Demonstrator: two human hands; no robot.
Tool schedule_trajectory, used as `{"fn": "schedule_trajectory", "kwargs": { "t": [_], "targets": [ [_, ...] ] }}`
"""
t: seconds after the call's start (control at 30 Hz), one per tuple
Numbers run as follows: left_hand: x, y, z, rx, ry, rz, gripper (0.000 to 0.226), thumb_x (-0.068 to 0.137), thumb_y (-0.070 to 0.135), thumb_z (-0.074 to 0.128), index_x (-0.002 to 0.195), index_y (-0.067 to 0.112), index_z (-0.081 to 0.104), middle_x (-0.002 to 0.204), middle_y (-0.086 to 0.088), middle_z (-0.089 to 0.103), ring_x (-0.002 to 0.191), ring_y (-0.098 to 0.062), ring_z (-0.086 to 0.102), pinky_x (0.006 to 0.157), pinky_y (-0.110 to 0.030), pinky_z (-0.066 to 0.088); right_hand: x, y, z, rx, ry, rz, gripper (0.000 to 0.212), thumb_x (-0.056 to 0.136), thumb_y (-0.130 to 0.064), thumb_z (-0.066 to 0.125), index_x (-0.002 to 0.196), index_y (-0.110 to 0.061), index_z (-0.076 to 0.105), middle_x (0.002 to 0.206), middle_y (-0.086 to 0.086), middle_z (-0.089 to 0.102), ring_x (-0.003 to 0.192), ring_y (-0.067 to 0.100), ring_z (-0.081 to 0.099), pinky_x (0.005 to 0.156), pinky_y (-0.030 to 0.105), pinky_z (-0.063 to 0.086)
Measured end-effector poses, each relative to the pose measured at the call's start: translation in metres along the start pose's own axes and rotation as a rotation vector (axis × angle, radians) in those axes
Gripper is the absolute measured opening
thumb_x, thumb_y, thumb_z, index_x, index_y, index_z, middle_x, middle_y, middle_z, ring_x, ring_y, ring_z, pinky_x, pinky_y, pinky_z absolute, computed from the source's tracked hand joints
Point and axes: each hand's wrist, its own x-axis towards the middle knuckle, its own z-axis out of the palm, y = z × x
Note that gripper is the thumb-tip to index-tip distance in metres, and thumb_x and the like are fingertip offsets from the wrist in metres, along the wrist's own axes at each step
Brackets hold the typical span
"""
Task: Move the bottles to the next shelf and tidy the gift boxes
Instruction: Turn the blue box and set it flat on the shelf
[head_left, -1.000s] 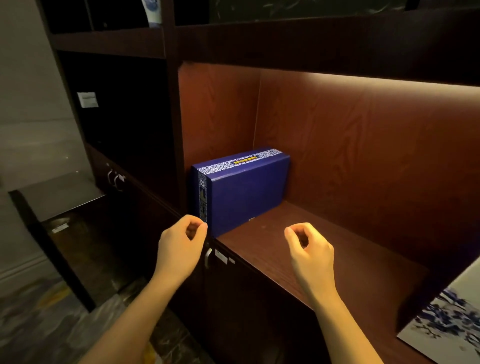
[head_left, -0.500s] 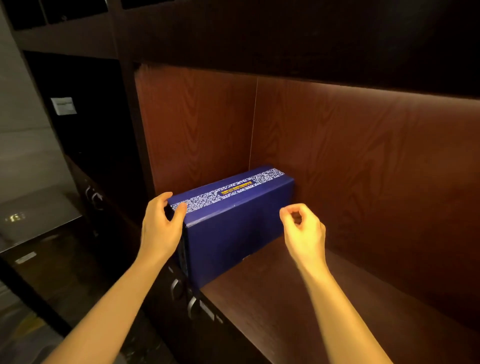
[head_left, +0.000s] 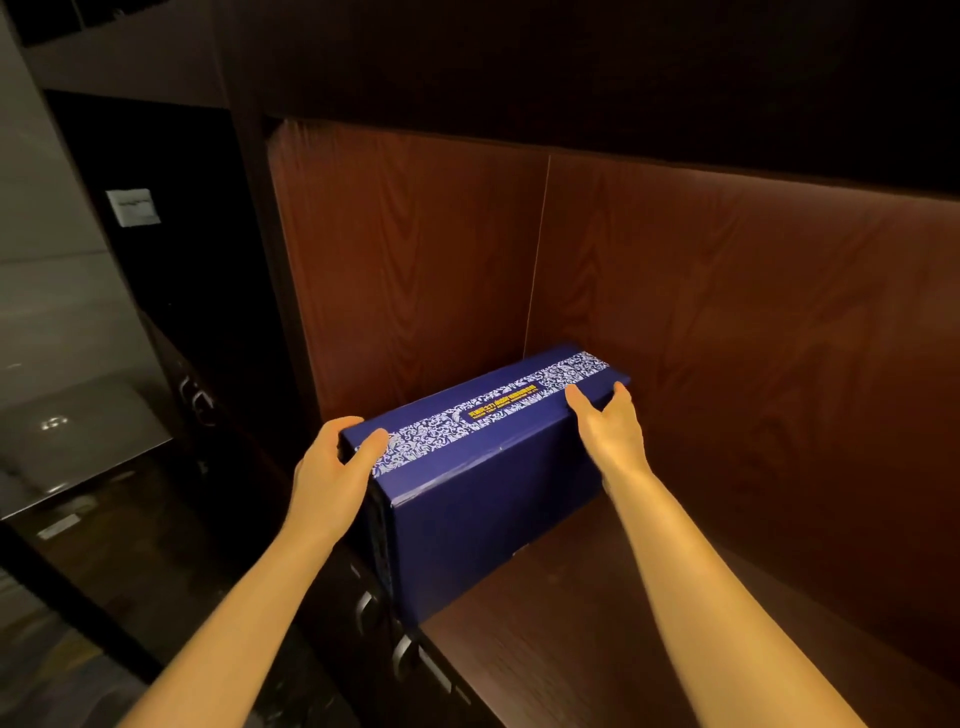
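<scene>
A dark blue gift box (head_left: 483, 499) with a blue-and-white patterned band and yellow lettering along its top stands in the left corner of a lit wooden shelf (head_left: 561, 623). My left hand (head_left: 332, 473) grips the box's near left end, thumb on top. My right hand (head_left: 608, 426) holds its far right top edge, fingers curled over the rim. No bottles are in view.
The shelf's reddish side wall (head_left: 405, 270) and back wall (head_left: 753, 322) close in the box. Cabinet doors with metal handles (head_left: 402, 649) run below the shelf. A dark compartment with a white label (head_left: 132, 207) lies to the left, above a glossy dark surface (head_left: 67, 447).
Both hands came forward and closed on the box: the left first at its near end, then the right at its far top edge. The view moved closer and lower.
</scene>
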Motion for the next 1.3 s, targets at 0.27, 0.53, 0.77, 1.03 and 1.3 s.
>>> {"fn": "schedule_trajectory", "kwargs": {
  "t": [0.27, 0.53, 0.77, 1.03, 1.3],
  "targets": [
    [-0.014, 0.002, -0.005, 0.048, -0.024, 0.010, 0.029, 0.087, 0.049, 0.068, 0.105, 0.031, 0.054, 0.099, 0.010, 0.066, 0.085, -0.004, 0.067, 0.062, -0.019, 0.047, 0.022, 0.006, 0.013, 0.012, -0.005, 0.044, 0.083, 0.097, -0.036, 0.064, 0.161, -0.018, 0.016, 0.166, 0.007, 0.026, 0.149, 0.032, 0.031, 0.117, 0.046, 0.030],
    [-0.065, 0.018, -0.006, 0.139, -0.059, 0.039, 0.047, 0.070, 0.069, 0.064, 0.092, 0.033, 0.046, 0.093, 0.007, 0.061, 0.079, -0.006, 0.063, 0.066, -0.033, 0.051, 0.038, 0.008, 0.025, 0.064, -0.073, 0.036, 0.068, 0.099, -0.033, 0.055, 0.160, -0.026, 0.025, 0.163, 0.006, 0.033, 0.146, 0.031, 0.036, 0.115, 0.043, 0.030],
    [-0.089, 0.035, -0.001, 0.223, -0.164, 0.103, 0.051, 0.074, 0.065, 0.068, 0.085, 0.024, 0.040, 0.077, 0.002, 0.048, 0.062, -0.012, 0.047, 0.058, -0.031, 0.041, 0.051, 0.011, 0.025, 0.126, -0.133, 0.038, 0.062, 0.099, -0.031, 0.051, 0.158, -0.028, 0.030, 0.154, 0.005, 0.047, 0.129, 0.028, 0.055, 0.109, 0.048, 0.044],
    [-0.109, 0.039, 0.015, 0.208, -0.275, 0.148, 0.056, 0.068, 0.078, 0.062, 0.086, 0.029, 0.040, 0.075, 0.007, 0.048, 0.063, -0.003, 0.050, 0.056, -0.018, 0.041, 0.047, 0.016, 0.008, 0.256, -0.229, 0.055, 0.066, 0.099, -0.033, 0.059, 0.158, -0.026, 0.029, 0.149, 0.005, 0.053, 0.124, 0.023, 0.060, 0.102, 0.045, 0.050],
    [-0.015, 0.045, 0.040, -0.030, -0.283, 0.125, 0.057, 0.078, 0.060, 0.069, 0.120, 0.024, 0.055, 0.114, 0.005, 0.064, 0.096, 0.002, 0.061, 0.077, -0.016, 0.043, -0.062, 0.046, -0.043, 0.340, -0.243, -0.132, 0.073, 0.083, -0.066, 0.065, 0.148, -0.044, 0.039, 0.155, -0.013, 0.045, 0.139, 0.012, 0.048, 0.114, 0.037, 0.040]
  ]
}}
